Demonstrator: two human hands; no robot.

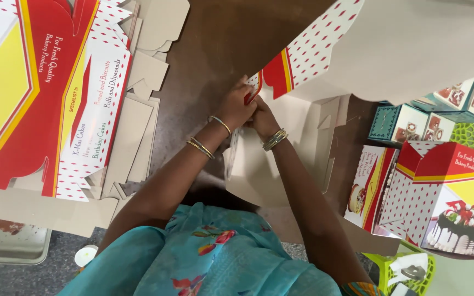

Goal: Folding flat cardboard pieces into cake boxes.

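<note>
At the centre of the dark brown table (215, 49), left hand (236, 107) and right hand (263, 118) together pinch a flap of the red-and-white dotted cardboard cake-box blank (325, 44); creasing squarely along the score would serve best.

fingers (248, 96) hidden behind box flap (281, 71); flat stack (28, 82) cut off left

Glossy printed cardboard box blank (325, 49) (matt grey underside) on dark wooden table (220, 38).
</note>
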